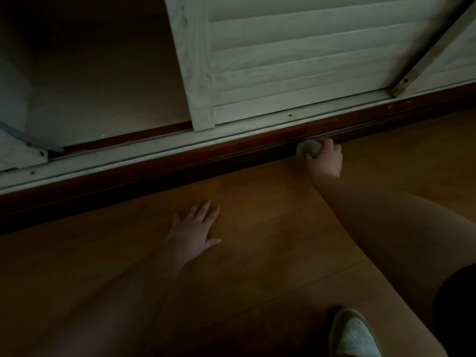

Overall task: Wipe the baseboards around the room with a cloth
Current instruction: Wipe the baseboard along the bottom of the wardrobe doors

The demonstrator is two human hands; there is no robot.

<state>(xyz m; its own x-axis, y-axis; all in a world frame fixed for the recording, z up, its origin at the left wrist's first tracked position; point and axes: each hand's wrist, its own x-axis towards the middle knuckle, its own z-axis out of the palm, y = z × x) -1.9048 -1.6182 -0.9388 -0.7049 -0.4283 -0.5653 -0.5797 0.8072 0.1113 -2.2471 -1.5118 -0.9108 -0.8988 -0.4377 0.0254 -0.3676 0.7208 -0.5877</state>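
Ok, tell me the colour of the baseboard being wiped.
Dark reddish-brown baseboard, clearest in the head view.

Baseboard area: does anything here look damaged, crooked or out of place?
Mostly no. The right hand presses a balled cloth on the dark baseboard, and the left hand lies flat on the floor. Only small pale chips near the baseboard's right end look like wear.
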